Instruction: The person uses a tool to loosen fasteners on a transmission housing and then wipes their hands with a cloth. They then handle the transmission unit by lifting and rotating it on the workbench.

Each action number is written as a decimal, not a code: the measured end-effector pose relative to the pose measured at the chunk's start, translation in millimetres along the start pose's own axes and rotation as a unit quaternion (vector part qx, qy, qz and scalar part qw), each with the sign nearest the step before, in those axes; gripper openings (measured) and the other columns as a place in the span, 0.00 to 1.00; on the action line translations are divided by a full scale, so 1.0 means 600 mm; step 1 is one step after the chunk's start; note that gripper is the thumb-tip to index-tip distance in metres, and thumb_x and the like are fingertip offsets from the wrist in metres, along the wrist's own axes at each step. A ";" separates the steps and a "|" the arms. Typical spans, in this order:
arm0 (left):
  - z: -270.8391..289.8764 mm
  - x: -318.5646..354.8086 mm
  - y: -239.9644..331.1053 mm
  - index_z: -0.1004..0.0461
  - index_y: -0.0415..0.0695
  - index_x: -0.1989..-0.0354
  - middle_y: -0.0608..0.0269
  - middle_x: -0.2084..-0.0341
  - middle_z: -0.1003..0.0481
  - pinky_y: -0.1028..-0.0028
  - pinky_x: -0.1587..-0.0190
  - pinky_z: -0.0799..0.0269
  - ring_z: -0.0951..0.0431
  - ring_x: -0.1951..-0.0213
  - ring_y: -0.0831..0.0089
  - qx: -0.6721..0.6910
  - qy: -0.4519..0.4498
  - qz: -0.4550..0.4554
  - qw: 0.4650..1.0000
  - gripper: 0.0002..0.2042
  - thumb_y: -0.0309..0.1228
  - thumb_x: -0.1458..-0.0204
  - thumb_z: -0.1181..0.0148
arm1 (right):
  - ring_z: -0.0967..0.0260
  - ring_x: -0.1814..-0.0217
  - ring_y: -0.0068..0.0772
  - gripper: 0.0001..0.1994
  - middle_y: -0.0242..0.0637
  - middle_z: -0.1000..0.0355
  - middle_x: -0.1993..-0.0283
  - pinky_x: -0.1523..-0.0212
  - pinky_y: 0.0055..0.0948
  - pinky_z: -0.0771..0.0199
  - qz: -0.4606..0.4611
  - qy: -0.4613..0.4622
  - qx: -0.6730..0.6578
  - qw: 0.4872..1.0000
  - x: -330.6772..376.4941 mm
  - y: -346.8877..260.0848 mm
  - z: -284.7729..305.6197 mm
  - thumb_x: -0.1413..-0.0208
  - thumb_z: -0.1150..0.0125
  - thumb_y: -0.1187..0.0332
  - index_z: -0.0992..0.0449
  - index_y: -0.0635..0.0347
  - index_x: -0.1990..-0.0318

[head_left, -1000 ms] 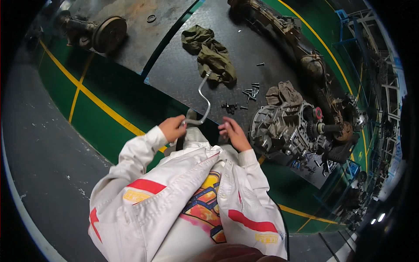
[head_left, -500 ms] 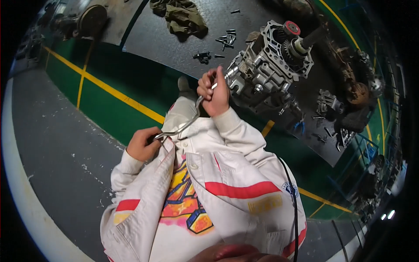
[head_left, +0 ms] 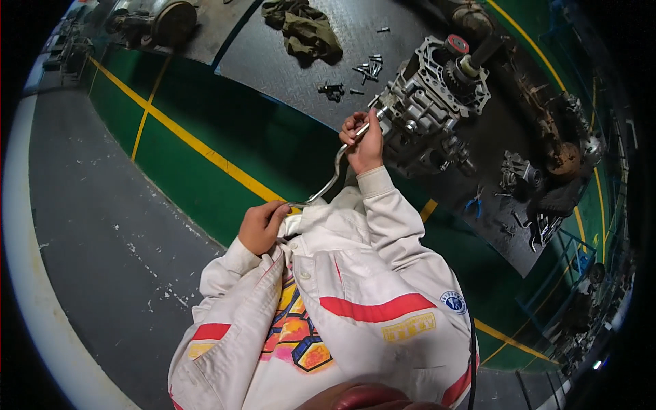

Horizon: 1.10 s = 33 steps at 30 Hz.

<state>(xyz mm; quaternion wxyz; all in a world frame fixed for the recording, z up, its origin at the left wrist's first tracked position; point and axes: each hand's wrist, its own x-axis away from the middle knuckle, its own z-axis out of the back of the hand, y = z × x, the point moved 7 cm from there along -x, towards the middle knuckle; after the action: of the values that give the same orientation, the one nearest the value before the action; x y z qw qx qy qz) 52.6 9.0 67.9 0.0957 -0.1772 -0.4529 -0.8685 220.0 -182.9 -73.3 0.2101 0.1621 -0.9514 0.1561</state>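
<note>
I hold a cranked metal speed brace slanting up from my lap toward a gearbox on the bench. My left hand is closed round its near end in front of my jacket. Farther up, my right hand grips the shaft close to the gearbox. The brace's socket end is at the casing's left side; I cannot tell whether it sits on a bolt. The gearbox has an open flange on top, with a gear and shaft showing.
Loose bolts, small dark parts and a crumpled olive cloth lie on the metal bench. Blue-handled pliers, a small housing and several tools lie to the right. A rusty axle part stands behind.
Both hands and the brace have moved to the right, and the socket end is closer to the gearbox. The view has shifted slightly. Both hands keep their hold.
</note>
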 end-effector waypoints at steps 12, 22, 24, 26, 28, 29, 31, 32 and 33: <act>-0.045 0.013 -0.032 0.20 0.38 0.61 0.49 0.73 0.20 0.64 0.68 0.28 0.21 0.72 0.53 0.056 -0.002 -0.039 0.998 0.14 0.38 0.38 0.46 | 0.43 0.78 0.24 0.20 0.37 0.34 0.74 0.79 0.23 0.43 0.045 0.089 0.151 0.983 -0.005 -0.041 0.036 0.32 0.53 0.47 0.33 0.55 0.65; -0.063 0.004 -0.043 0.21 0.37 0.66 0.46 0.77 0.23 0.61 0.72 0.31 0.23 0.76 0.50 0.052 0.030 -0.059 0.996 0.15 0.37 0.39 0.45 | 0.45 0.80 0.23 0.21 0.37 0.34 0.74 0.81 0.20 0.45 0.021 0.098 0.132 0.986 -0.012 -0.036 0.046 0.33 0.53 0.46 0.34 0.55 0.66; -0.062 0.005 -0.037 0.21 0.37 0.66 0.45 0.78 0.24 0.61 0.73 0.31 0.24 0.77 0.50 0.039 0.042 -0.077 0.995 0.14 0.37 0.39 0.45 | 0.45 0.80 0.22 0.21 0.37 0.34 0.74 0.82 0.20 0.46 0.032 0.098 0.143 0.984 -0.011 -0.041 0.043 0.33 0.53 0.45 0.34 0.55 0.66; -0.063 0.003 -0.028 0.21 0.37 0.67 0.45 0.78 0.24 0.61 0.73 0.31 0.24 0.77 0.49 0.048 0.043 -0.087 0.994 0.14 0.37 0.39 0.45 | 0.45 0.80 0.22 0.21 0.37 0.34 0.74 0.82 0.20 0.46 0.044 0.098 0.155 0.982 -0.013 -0.047 0.044 0.33 0.53 0.45 0.34 0.55 0.66; -0.061 0.001 -0.022 0.21 0.37 0.67 0.44 0.78 0.24 0.61 0.73 0.32 0.24 0.77 0.49 0.057 0.045 -0.097 0.993 0.15 0.37 0.39 0.45 | 0.45 0.80 0.22 0.22 0.37 0.34 0.74 0.83 0.19 0.47 0.032 0.097 0.143 0.984 -0.024 -0.053 0.041 0.33 0.53 0.45 0.34 0.55 0.66; -0.061 0.000 -0.024 0.21 0.36 0.67 0.44 0.78 0.24 0.62 0.73 0.32 0.25 0.77 0.50 0.052 0.040 -0.091 0.994 0.15 0.36 0.39 0.45 | 0.45 0.80 0.23 0.22 0.36 0.34 0.74 0.81 0.21 0.45 0.043 0.101 0.156 0.982 -0.020 -0.053 0.044 0.33 0.53 0.44 0.33 0.55 0.66; -0.061 -0.004 -0.027 0.21 0.36 0.68 0.45 0.79 0.25 0.62 0.73 0.32 0.25 0.78 0.51 0.048 0.035 -0.086 0.995 0.15 0.36 0.39 0.45 | 0.43 0.79 0.23 0.22 0.37 0.33 0.74 0.80 0.22 0.42 0.054 0.094 0.168 0.980 -0.017 -0.046 0.044 0.33 0.53 0.44 0.33 0.55 0.66; -0.062 -0.006 -0.031 0.21 0.35 0.68 0.47 0.80 0.25 0.64 0.74 0.33 0.26 0.79 0.57 0.073 0.026 -0.084 0.993 0.15 0.36 0.39 0.45 | 0.40 0.79 0.24 0.23 0.37 0.32 0.74 0.79 0.23 0.40 0.064 0.090 0.178 0.978 -0.013 -0.043 0.044 0.33 0.54 0.44 0.33 0.55 0.65; -0.062 -0.008 -0.033 0.21 0.35 0.69 0.50 0.82 0.26 0.67 0.74 0.34 0.28 0.80 0.62 0.098 0.017 -0.083 0.992 0.15 0.36 0.39 0.45 | 0.35 0.76 0.27 0.23 0.36 0.30 0.73 0.76 0.26 0.34 0.045 0.069 0.195 0.977 -0.004 -0.034 0.044 0.33 0.55 0.43 0.33 0.55 0.66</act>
<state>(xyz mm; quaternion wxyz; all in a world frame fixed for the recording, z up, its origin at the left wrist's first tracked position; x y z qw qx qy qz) 42.1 -10.3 31.8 0.0481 -0.1141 -0.5472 -0.8278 220.2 -210.1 -92.8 0.2325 0.1455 -0.8921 0.3590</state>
